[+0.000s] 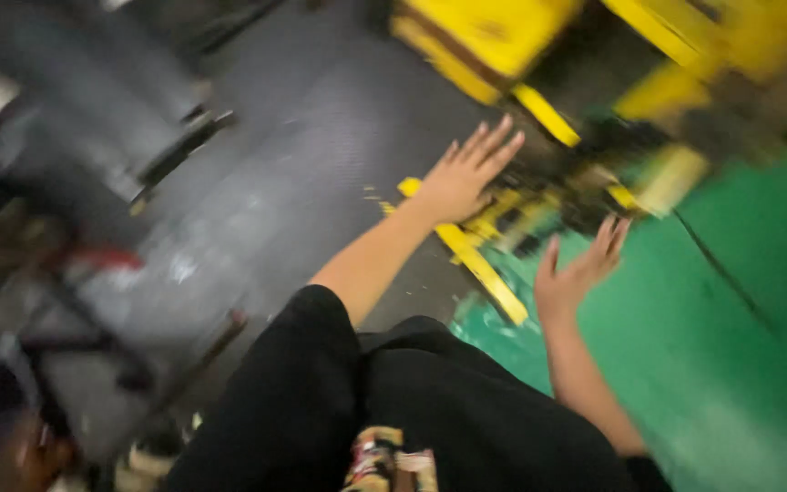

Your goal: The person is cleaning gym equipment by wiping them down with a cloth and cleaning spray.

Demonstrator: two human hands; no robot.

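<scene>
The view is badly blurred by motion. My left hand (468, 173) is stretched out with fingers spread and nothing in it, over the grey floor beside a yellow painted line (485, 269). My right hand (580, 269) is also open with fingers apart, held above the green floor (730, 346). Both hands point toward a yellow machine (594, 73) at the top right, and neither touches it. My black sleeve and clothing (366, 401) fill the bottom centre.
A grey textured floor (275, 182) covers the middle and left. Dark metal frames and blurred equipment (93, 118) stand at the left. A dark cable (721, 273) runs across the green floor at the right.
</scene>
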